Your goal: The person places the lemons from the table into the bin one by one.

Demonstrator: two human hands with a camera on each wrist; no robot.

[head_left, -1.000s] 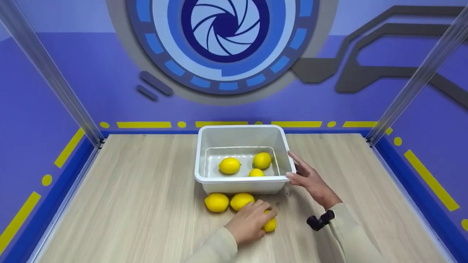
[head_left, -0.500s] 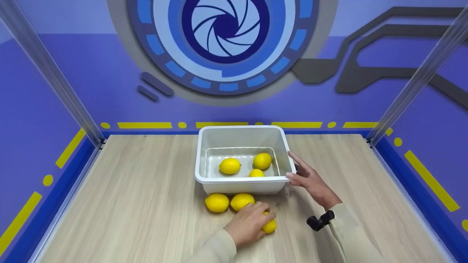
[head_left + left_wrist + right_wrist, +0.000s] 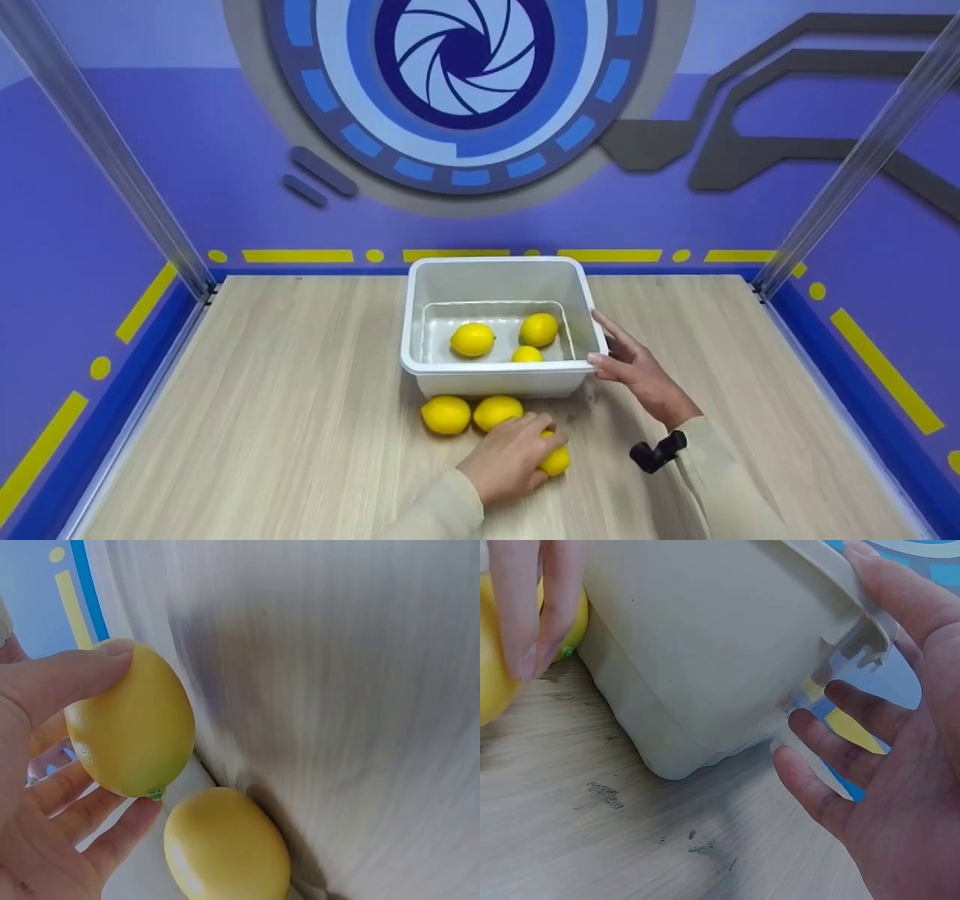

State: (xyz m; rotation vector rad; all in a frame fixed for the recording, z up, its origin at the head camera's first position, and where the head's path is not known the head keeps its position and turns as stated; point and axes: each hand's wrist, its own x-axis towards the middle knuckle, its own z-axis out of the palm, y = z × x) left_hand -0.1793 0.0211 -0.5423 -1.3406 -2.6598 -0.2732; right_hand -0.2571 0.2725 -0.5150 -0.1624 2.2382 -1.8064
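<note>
"Yellow lemon (image 3: 556,459), and who has it?"

"The left hand (image 3: 504,459), gripping it between thumb and fingers, in front of the white bin (image 3: 495,368). The right hand (image 3: 646,379) holds the bin's rim at a corner; three lemons (image 3: 472,340) lie inside, two more lemons (image 3: 446,415) just before it."

"Any writing?"

"Dark smudges (image 3: 604,795) mark the table (image 3: 315,360); whether they're lettering, I can't tell."

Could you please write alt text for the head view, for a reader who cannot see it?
A person's left hand grips a lemon in front of a white bin in which three lemons show, while the right hand touches the bin's right side. Two more lemons lie on the wood-grain table beside its near wall.
</note>
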